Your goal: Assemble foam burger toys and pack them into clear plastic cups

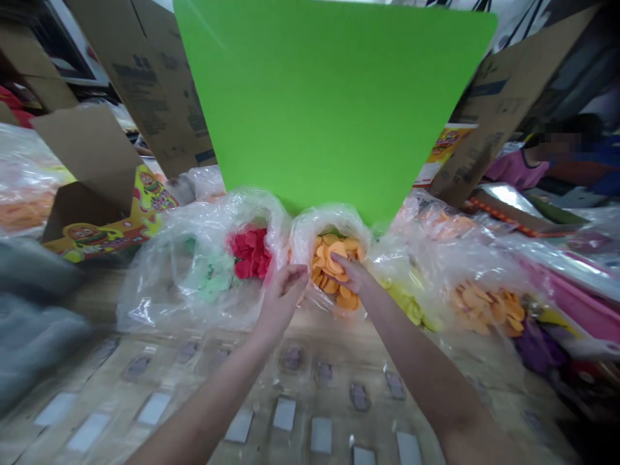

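The bare left hand (pixel 285 284) and bare right hand (pixel 357 276) are apart. The right touches thin, rounded orange pieces (pixel 323 257) inside a clear plastic bag (pixel 332 215); the left curls by that bag's left edge — whether either grips anything, I cannot tell. Behind stands a flat, bright green board (pixel 334 97).

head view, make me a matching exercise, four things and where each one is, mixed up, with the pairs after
1 right hand
2 green board
3 red petal-shaped pieces
4 yellow-green pieces

A behind the plastic bags
B just right of the right forearm
C at the middle orange petal-shaped pieces
D beside the mint-green pieces

Pairs: 1-C, 2-A, 3-D, 4-B
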Demonstrator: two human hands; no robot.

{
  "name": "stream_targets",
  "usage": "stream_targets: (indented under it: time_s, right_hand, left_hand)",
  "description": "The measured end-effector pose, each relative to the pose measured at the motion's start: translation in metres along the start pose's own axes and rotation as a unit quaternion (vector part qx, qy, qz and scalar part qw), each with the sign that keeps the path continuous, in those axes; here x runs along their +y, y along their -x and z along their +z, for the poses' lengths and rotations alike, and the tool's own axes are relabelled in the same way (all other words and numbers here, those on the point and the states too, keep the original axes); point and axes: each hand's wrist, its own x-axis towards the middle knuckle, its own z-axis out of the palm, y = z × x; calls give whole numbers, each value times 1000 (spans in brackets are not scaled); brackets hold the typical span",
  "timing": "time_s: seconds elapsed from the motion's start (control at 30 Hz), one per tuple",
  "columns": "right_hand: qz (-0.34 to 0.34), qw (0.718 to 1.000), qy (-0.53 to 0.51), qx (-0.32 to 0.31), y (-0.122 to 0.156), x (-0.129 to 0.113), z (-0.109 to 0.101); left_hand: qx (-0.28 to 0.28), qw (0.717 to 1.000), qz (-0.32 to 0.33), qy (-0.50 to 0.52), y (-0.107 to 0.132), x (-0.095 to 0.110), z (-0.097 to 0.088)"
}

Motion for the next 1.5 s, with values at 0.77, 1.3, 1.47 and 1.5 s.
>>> stream_targets:
  time_s: [0.77,1.3,1.47,1.5]
  right_hand:
    - [-73,962,180,189,301,23,-81]
    - [152,792,497,321,360,95,-343]
    - [164,703,637,270,353,105,-331]
    - [157,685,655,276,353,103,-329]
  left_hand:
    - [-182,793,-455,362,174,-56,87]
    - [-272,767,-517,266,193,-61,149]
    - [-274,751,-515,310,190,-57,158]
    - [-266,757,-514,303,189,-57,160]
